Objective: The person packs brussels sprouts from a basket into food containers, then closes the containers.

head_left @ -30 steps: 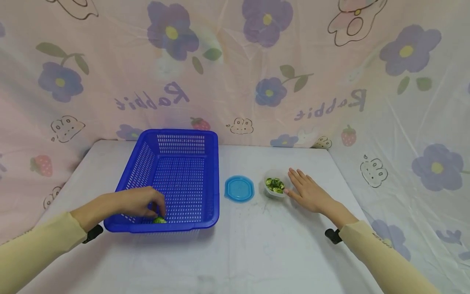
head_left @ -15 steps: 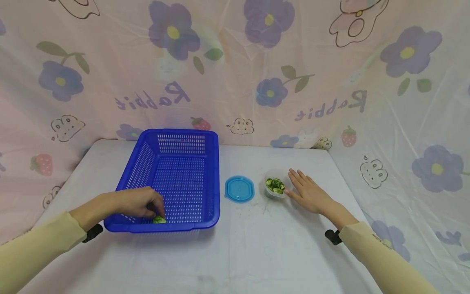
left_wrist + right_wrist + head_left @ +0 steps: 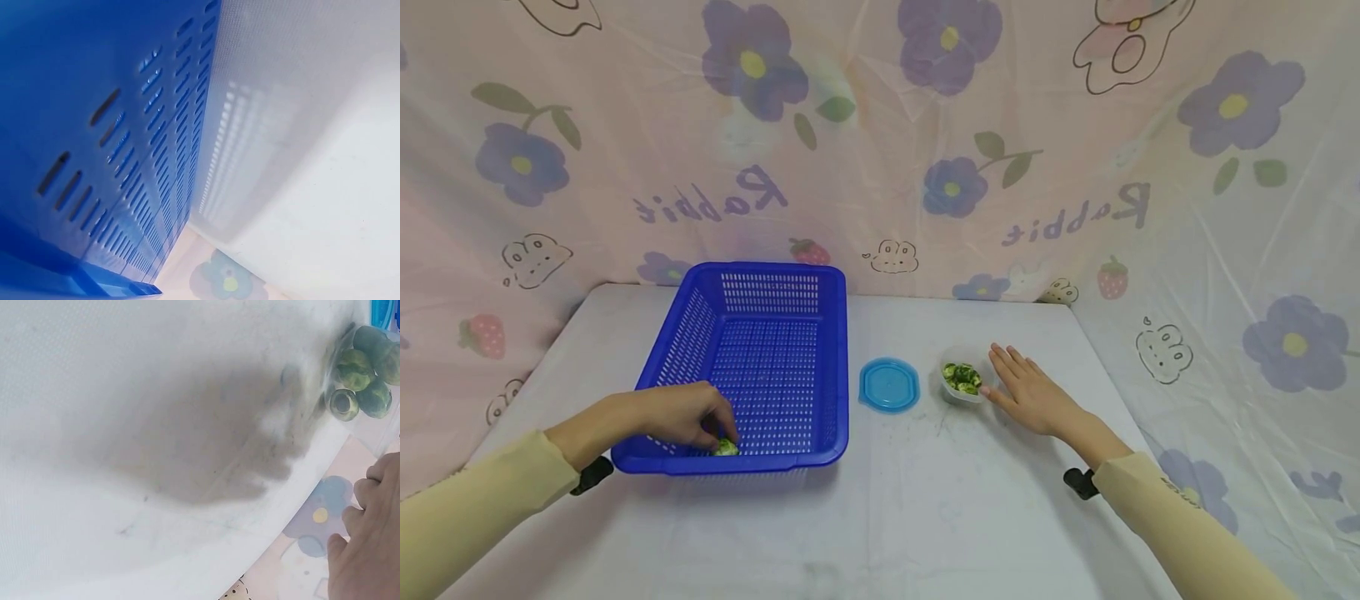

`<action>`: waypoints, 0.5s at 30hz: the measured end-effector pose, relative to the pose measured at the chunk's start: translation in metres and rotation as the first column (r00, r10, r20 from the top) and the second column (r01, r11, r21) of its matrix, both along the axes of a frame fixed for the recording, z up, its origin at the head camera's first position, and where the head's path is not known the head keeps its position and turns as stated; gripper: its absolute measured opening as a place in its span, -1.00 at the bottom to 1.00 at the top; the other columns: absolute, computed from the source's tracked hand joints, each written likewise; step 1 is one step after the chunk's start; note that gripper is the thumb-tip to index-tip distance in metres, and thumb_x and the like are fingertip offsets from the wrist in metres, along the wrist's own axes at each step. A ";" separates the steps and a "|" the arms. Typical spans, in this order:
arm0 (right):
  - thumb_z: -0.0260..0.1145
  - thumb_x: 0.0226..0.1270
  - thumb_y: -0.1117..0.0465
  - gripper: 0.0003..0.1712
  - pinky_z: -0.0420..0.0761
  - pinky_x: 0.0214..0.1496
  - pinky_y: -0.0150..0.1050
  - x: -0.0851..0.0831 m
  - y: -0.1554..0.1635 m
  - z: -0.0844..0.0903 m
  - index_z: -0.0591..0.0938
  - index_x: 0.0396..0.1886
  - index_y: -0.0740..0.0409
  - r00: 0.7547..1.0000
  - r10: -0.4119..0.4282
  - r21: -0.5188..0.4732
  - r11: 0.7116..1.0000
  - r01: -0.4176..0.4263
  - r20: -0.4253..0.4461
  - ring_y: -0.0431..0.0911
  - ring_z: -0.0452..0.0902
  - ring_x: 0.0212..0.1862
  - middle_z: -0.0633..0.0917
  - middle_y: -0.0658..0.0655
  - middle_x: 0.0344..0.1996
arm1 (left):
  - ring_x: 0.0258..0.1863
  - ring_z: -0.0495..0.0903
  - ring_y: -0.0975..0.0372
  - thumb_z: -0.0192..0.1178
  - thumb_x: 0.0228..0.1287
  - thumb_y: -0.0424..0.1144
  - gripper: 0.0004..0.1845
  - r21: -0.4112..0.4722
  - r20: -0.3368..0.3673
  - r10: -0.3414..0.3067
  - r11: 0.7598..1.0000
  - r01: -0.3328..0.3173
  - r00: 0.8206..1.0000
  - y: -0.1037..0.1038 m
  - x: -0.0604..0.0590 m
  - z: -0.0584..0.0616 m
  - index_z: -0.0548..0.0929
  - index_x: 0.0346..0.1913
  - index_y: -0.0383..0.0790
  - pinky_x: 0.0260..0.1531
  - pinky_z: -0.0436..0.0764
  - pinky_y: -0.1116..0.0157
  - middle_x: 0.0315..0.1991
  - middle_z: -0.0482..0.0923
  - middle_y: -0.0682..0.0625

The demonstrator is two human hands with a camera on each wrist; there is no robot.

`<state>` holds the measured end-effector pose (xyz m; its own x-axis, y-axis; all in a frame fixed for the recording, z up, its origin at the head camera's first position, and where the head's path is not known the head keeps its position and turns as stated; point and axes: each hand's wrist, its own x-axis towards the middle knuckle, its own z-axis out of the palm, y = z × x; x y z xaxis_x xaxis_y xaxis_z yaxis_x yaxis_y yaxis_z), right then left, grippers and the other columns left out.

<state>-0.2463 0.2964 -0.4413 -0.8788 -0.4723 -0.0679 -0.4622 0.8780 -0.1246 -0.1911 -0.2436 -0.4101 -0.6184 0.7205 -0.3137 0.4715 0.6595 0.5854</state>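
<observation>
My left hand [image 3: 688, 417] reaches into the near left corner of a blue plastic basket [image 3: 842, 358]. Its fingers curl down and pinch a Brussels sprout [image 3: 726, 447] close to the basket's front wall. Neither that hand nor the sprout shows in the left wrist view, which looks along the basket's slotted side [image 3: 144, 137]. On the right, a small clear tub [image 3: 961, 398] contains several Brussels sprouts [image 3: 355, 370]. My right hand [image 3: 1030, 392] lies with straight fingers at the tub's right side, the thumb tip right at its rim.
Between basket and tub lies a light blue lid [image 3: 889, 386], flat on the white-covered table [image 3: 910, 517]. A patterned cloth [image 3: 865, 167] hangs behind and along both sides of the table.
The left fingers shift very slightly around the sprout in the basket. The right hand, tub and lid stay where they were.
</observation>
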 end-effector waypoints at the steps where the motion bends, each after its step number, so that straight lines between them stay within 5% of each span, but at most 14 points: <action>1: -0.10 0.45 -0.23 -0.12 -0.09 0.42 0.19 0.000 0.000 0.000 -0.05 0.49 0.25 1.000 0.000 -0.001 1.000 0.000 0.000 0.21 -0.21 0.48 -0.05 0.22 0.49 | -0.33 0.58 0.42 0.31 0.15 -0.33 -0.81 -0.001 0.002 0.003 1.000 -0.003 1.000 0.000 0.000 0.000 0.75 -0.18 -0.02 -0.26 0.59 0.46 -0.28 0.64 0.24; 15: -0.11 0.45 -0.25 -0.12 -0.08 0.42 0.19 -0.001 0.003 -0.001 -0.04 0.49 0.23 1.000 0.006 -0.006 1.000 -0.006 0.007 0.20 -0.23 0.48 -0.06 0.22 0.49 | -0.31 0.58 0.41 0.30 0.16 -0.32 -0.81 0.033 -0.050 -0.006 0.999 0.007 0.999 -0.002 -0.001 0.009 0.73 -0.17 -0.01 -0.24 0.60 0.43 -0.26 0.65 0.23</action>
